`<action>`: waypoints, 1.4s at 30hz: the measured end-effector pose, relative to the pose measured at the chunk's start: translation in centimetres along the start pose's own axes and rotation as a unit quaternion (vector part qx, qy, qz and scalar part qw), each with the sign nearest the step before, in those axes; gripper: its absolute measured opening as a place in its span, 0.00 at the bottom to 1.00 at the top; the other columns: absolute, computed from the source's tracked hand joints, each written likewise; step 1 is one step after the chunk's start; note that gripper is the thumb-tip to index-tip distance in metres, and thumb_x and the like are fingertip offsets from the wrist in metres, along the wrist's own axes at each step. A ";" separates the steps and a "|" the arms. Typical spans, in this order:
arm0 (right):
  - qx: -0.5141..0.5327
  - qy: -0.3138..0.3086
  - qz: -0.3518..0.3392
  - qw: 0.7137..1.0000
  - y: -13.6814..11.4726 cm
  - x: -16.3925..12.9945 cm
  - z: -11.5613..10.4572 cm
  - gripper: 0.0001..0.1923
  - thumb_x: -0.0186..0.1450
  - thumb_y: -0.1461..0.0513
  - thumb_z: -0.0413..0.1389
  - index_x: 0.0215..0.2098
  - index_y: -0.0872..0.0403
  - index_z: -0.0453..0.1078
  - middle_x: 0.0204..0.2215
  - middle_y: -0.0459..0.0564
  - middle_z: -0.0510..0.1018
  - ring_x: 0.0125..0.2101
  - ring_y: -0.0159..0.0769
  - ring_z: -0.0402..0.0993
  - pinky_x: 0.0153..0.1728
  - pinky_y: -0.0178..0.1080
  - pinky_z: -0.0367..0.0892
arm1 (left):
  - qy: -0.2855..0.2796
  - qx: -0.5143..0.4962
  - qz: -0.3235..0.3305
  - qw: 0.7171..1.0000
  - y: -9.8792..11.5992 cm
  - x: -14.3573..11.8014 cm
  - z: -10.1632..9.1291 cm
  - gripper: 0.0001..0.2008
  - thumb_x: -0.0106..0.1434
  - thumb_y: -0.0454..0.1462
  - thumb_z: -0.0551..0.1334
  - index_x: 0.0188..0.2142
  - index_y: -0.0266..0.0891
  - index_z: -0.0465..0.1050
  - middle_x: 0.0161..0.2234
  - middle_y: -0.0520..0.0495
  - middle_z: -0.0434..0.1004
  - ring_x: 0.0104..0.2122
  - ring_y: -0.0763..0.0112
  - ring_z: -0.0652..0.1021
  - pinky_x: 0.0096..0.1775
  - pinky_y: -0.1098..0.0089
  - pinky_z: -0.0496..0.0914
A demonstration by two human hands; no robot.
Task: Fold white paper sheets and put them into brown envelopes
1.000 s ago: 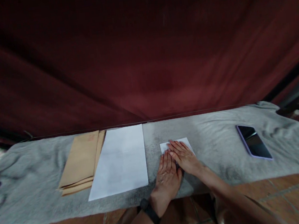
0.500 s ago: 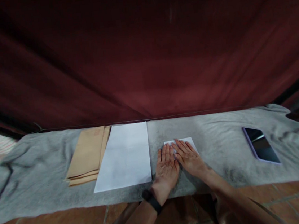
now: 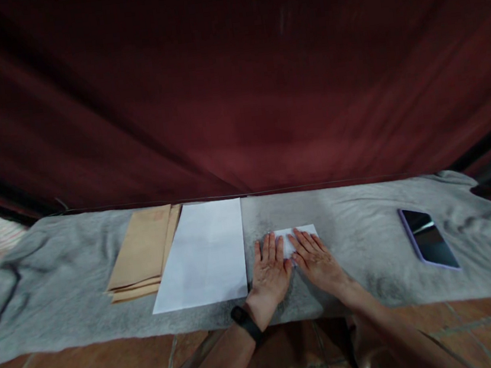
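Head view: the left hand (image 3: pixel 268 268) and right hand (image 3: pixel 320 260) lie flat, fingers spread, pressing a small folded paper (image 3: pixel 288 238) onto the grey cloth (image 3: pixel 360 241) on the desk; neither grip closes around it. Left of them lie a white sheet (image 3: pixel 204 253) and brown envelopes (image 3: pixel 144 253); a phone (image 3: pixel 429 239) lies well right.

Matt white folded paper (image 3: pixel 296 234) on rough grey cloth (image 3: pixel 360 241); brown paper envelopes (image 3: pixel 144 253) far left, glossy-screened phone (image 3: pixel 429 239) right
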State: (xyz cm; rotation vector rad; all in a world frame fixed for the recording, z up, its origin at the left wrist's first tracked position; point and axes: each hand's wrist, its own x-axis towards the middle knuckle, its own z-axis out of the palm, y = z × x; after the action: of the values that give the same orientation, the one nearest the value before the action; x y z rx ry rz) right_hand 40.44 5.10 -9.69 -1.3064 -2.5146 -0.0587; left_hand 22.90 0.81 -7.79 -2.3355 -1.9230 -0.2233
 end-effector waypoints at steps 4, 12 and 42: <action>0.003 -0.005 0.012 1.000 0.7 -0.5 0.0 0.27 0.78 0.58 0.41 0.73 0.53 0.55 0.72 0.54 0.56 0.71 0.43 0.53 0.69 0.52 0.52 | -0.001 -0.010 -0.003 1.000 0.0 0.0 0.0 0.30 0.72 0.40 0.50 0.71 0.32 0.54 0.72 0.35 0.54 0.72 0.55 0.54 0.70 0.46 0.51; -0.018 0.001 0.029 0.999 3.1 -1.7 0.3 0.29 0.78 0.57 0.39 0.75 0.52 0.48 0.73 0.54 0.56 0.70 0.44 0.55 0.69 0.53 0.53 | -0.004 -0.014 -0.015 1.000 0.2 0.1 0.2 0.31 0.72 0.40 0.50 0.71 0.33 0.52 0.73 0.34 0.52 0.72 0.54 0.54 0.70 0.46 0.50; 0.046 -0.015 -0.030 0.998 0.0 -1.0 -0.5 0.27 0.77 0.57 0.43 0.73 0.51 0.54 0.72 0.53 0.57 0.71 0.44 0.54 0.70 0.54 0.55 | -0.013 -0.016 -0.003 1.000 0.3 0.2 -0.2 0.29 0.72 0.41 0.50 0.70 0.32 0.57 0.72 0.33 0.54 0.72 0.54 0.56 0.70 0.47 0.52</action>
State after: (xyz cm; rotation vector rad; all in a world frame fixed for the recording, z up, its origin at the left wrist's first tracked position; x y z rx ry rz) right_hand 41.09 4.21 -9.55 -1.2043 -2.5482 0.0635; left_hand 23.25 0.87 -7.55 -2.3638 -1.9523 -0.2265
